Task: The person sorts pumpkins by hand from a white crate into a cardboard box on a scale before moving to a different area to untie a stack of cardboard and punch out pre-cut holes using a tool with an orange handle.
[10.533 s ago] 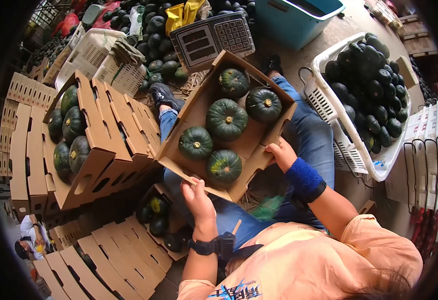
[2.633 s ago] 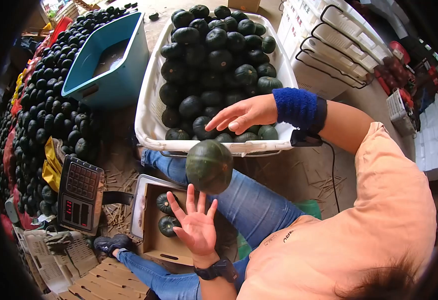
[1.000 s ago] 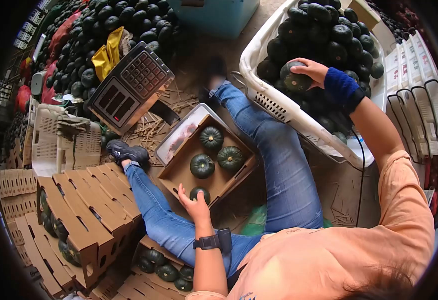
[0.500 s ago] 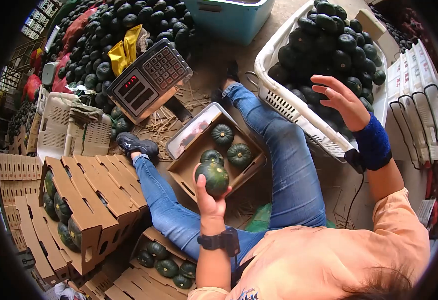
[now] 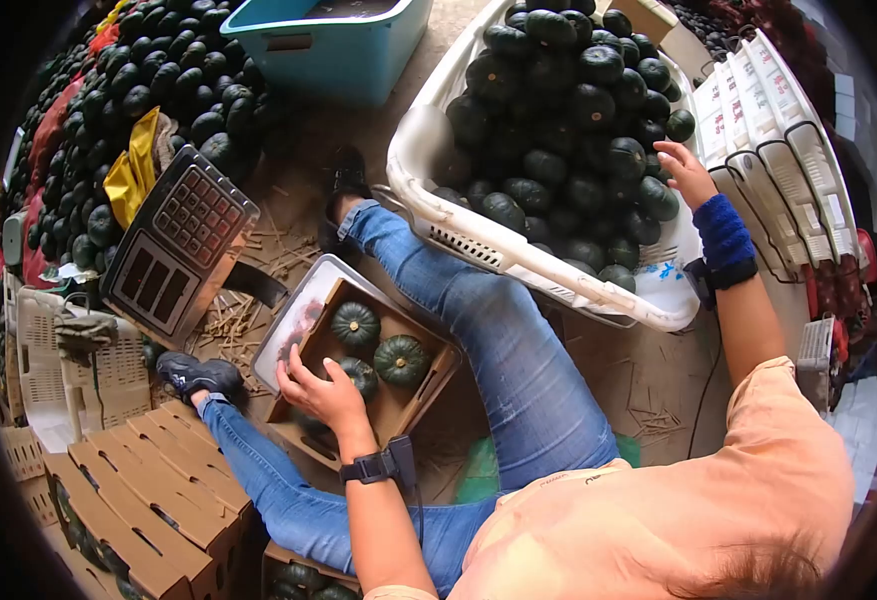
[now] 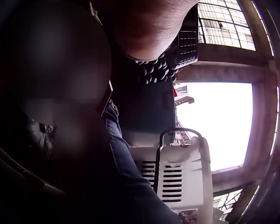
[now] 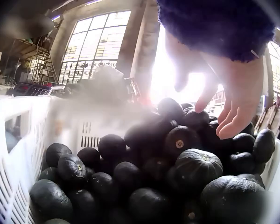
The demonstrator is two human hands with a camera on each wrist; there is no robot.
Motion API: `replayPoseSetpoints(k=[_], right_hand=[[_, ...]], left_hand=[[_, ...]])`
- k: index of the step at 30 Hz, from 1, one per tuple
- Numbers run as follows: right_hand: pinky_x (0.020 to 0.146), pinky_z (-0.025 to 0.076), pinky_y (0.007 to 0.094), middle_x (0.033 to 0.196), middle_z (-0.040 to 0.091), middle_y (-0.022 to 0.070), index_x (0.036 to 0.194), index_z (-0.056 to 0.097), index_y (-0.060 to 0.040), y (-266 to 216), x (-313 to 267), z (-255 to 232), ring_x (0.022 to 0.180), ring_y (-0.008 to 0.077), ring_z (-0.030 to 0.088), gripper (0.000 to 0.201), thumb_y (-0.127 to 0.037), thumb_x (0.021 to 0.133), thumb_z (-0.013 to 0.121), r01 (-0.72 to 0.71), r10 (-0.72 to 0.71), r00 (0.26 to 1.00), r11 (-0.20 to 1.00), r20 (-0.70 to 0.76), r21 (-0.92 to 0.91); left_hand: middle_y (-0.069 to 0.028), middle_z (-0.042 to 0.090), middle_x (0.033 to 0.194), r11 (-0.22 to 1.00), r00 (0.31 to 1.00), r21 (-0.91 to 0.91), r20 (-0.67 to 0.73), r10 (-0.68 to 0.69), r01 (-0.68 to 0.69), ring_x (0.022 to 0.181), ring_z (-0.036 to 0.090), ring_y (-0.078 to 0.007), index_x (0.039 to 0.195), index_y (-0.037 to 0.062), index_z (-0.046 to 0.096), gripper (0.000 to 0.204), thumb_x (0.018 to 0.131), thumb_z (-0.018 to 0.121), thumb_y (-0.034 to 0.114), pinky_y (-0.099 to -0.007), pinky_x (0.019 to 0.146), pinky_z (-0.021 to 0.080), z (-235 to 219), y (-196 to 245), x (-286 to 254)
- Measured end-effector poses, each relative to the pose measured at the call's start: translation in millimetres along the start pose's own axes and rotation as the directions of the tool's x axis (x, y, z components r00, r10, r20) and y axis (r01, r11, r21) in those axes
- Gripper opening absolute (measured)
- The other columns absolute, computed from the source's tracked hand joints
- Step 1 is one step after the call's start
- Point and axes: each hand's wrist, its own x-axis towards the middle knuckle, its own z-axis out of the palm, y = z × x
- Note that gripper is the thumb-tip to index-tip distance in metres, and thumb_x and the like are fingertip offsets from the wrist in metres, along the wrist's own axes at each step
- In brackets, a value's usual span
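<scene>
My left hand (image 5: 326, 392) reaches over the near-left corner of a cardboard box (image 5: 423, 392), its fingers spread apart. Beneath it, mostly hidden, lies a dark green pumpkin (image 5: 307, 421). Other pumpkins (image 5: 401, 360) sit stem up in the same box, which stands on the scale's platform (image 5: 280, 318). The left wrist view is dark and shows just part of the hand (image 6: 151, 30). My right hand (image 5: 688, 172), holding nothing, hovers with loosely bent fingers at the right side of a white basket (image 5: 558, 283) heaped with pumpkins (image 7: 198, 165).
The scale's display (image 5: 180, 240) stands left of the box, and a teal tub (image 5: 343, 60) is at the back. Stacked cartons (image 5: 143, 490) fill the lower left. White crates (image 5: 773, 150) stand right of the basket. A large pumpkin heap (image 5: 158, 90) lies at the far left.
My left hand has brought a pumpkin down into the box's near-left corner. A second ago my right hand held a pumpkin over the basket; since then it has let go. The view has turned right.
</scene>
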Motion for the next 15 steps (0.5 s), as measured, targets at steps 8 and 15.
replayPoseSetpoints(k=[8,15], right_hand=[[0.089,0.043,0.0305,0.112,0.059,0.0104,0.117,0.056,-0.0062,-33,30,34,0.101,0.0194,0.057,0.038,-0.026,0.086,0.057,0.088,-0.051,0.973,0.983,0.225,-0.159],[0.094,0.043,0.0402,0.118,0.054,0.0135,0.119,0.055,-0.0128,3,40,115,0.109,0.0300,0.053,0.045,-0.022,0.075,0.059,0.280,0.020,0.935,0.570,0.354,-0.772]], left_hand=[[-0.0197,0.033,0.130,0.928,0.831,0.366,0.537,-0.146,-0.073,0.109,0.043,-0.0413,0.124,0.0184,0.046,0.066,0.065,0.077,0.025,-0.0501,0.080,0.050,80,58,17],[-0.0092,0.051,0.098,0.811,0.873,-0.535,0.484,0.063,0.238,0.086,0.055,-0.0252,0.114,0.0152,0.050,0.047,0.070,0.066,0.017,-0.0336,0.072,0.049,46,21,14]])
